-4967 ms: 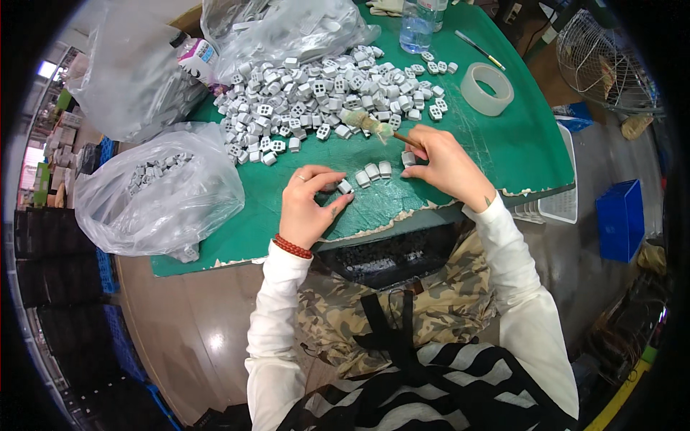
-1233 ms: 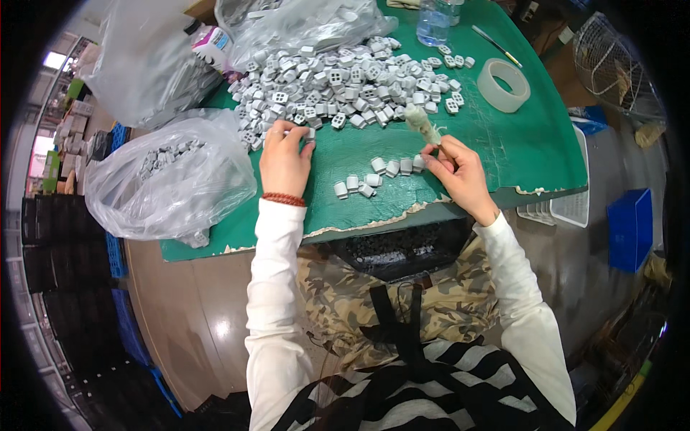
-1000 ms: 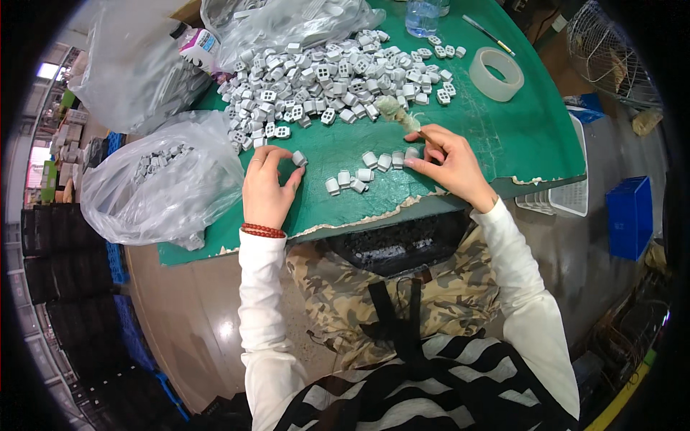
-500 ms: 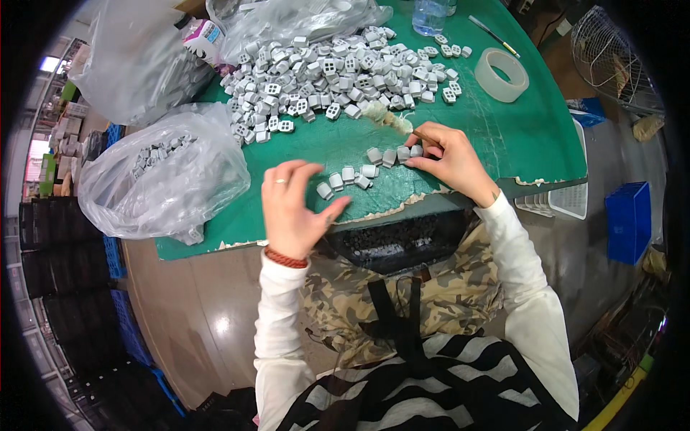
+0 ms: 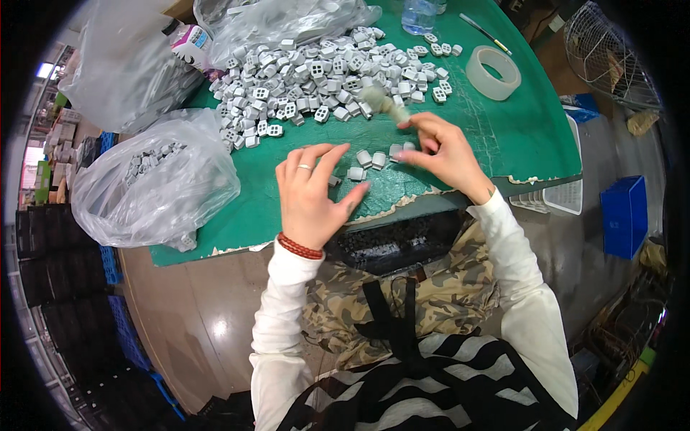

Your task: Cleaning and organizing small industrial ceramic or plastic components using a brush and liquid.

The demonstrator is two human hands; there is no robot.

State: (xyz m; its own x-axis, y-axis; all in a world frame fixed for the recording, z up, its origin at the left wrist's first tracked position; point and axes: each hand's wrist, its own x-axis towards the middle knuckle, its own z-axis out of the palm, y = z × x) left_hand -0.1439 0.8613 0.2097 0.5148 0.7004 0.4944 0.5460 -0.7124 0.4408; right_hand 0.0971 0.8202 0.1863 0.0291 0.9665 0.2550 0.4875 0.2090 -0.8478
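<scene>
The left hand (image 5: 310, 197) has lifted off the small grey blocks (image 5: 368, 161), fingers now spread wide and empty; beside it the right hand (image 5: 444, 152) pinches a brush (image 5: 384, 103) over that row.

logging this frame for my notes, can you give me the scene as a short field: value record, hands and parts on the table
surface: green mat, its near edge frayed
left hand: open, fingers spread, beside a small row of grey parts
right hand: fingertips pinching at the right end of that row
big pile of grey parts: further back on the mat
tape roll: back right
clear bag of parts: left edge
</scene>
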